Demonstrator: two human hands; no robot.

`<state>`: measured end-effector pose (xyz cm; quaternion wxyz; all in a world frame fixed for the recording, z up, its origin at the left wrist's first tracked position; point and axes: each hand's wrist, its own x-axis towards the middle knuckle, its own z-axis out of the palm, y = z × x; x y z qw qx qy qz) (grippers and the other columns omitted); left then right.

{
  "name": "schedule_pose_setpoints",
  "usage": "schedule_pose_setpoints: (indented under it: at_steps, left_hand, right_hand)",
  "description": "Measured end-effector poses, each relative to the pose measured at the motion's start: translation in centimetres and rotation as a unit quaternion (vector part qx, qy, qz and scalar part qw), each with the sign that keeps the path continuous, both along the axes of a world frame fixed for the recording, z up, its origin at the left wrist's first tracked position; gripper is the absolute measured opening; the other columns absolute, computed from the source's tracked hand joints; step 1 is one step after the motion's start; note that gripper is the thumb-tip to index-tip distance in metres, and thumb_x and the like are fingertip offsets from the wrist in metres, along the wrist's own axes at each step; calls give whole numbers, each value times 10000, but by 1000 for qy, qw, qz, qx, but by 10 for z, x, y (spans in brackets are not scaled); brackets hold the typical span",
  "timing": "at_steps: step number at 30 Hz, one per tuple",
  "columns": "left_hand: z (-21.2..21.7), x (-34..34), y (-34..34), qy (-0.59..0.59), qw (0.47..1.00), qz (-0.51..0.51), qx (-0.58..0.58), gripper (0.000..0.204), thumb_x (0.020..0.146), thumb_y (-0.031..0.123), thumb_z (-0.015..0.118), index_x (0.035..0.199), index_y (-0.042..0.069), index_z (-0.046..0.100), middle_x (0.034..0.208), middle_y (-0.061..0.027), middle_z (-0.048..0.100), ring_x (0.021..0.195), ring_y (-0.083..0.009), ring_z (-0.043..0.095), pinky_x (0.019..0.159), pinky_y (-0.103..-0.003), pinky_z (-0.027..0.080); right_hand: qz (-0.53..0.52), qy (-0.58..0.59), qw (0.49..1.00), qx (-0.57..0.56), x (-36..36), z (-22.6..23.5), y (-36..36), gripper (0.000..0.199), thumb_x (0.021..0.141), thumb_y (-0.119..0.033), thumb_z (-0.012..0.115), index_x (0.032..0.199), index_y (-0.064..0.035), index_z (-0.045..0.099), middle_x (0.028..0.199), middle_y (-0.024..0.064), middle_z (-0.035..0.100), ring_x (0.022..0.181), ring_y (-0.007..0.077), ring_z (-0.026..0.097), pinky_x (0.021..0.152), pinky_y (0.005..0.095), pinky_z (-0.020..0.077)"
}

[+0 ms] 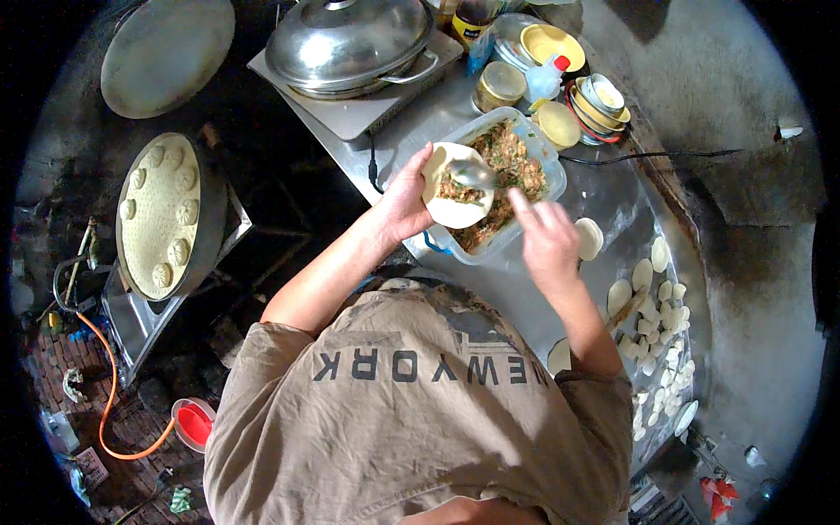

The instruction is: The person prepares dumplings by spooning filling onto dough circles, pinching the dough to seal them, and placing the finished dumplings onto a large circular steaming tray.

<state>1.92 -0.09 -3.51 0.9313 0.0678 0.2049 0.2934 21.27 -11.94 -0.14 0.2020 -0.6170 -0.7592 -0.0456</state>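
- Fingers of my left hand lie mostly out of sight beneath a round dough wrapper, so I cannot tell how far apart they are; my thumb reaches up along the near-left rim, and the wrapper rests in this cupped hold.
- Wrapper sits over the left side of a clear plastic tub, tilted slightly, with a mound of meat filling flecked with green on its middle.
- Fingers of my right hand are mostly curled toward the palm, while my index finger stretches forward toward the tub; they close on the handle of a metal spoon, though blur hides exactly which ones pinch it.
- Spoon has its rounded back turned up and its bowl over the mound on the wrapper, apparently touching it.
- Tub stands on the steel table, with more of the same filling spread inside, right under my two hands.
- Loose wrapper lies just beside my right hand; further right, more flattened rounds and many small dough pieces are scattered over the steel.
- Wide pan stands well off to my left, with pleated buns set around its pale inside.
- Lidded pot sits on a cooker beyond the tub, near stacked bowls.
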Motion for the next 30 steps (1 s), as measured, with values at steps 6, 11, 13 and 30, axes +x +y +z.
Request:
schedule_pose_setpoints:
  at_steps: [6,11,13,30]
  left_hand:
    - [-4,-21,-4,-23,998,32,39,405,854,98,576,1227,-9,460,1181,-155,569,1080,-283,576,979,-421,453]
    - [-4,-40,-14,135,980,45,138,469,764,5,668,1203,-7,504,1130,-136,607,1014,-243,618,915,-386,505]
    - [-3,-49,-12,149,977,61,140,468,763,5,668,1200,-6,498,1115,-132,613,1018,-249,617,919,-398,506]
    - [-11,-85,-29,162,972,142,96,438,759,-36,659,1173,-16,518,1100,-127,617,1004,-242,619,892,-397,518]
  right_hand:
    - [6,133,991,14,15,2,15,403,788,0,541,1160,-131,627,690,77,501,617,255,543,552,369,476]
    - [33,-63,987,-145,51,18,39,223,770,-22,545,946,-60,677,782,158,637,734,324,632,620,396,503]
    - [95,-173,952,-235,59,6,46,161,723,-47,564,830,-58,684,725,159,637,712,307,647,618,401,514]
    - [260,-145,856,-423,38,18,73,177,740,-50,574,874,-38,689,778,185,646,757,340,635,680,416,499]
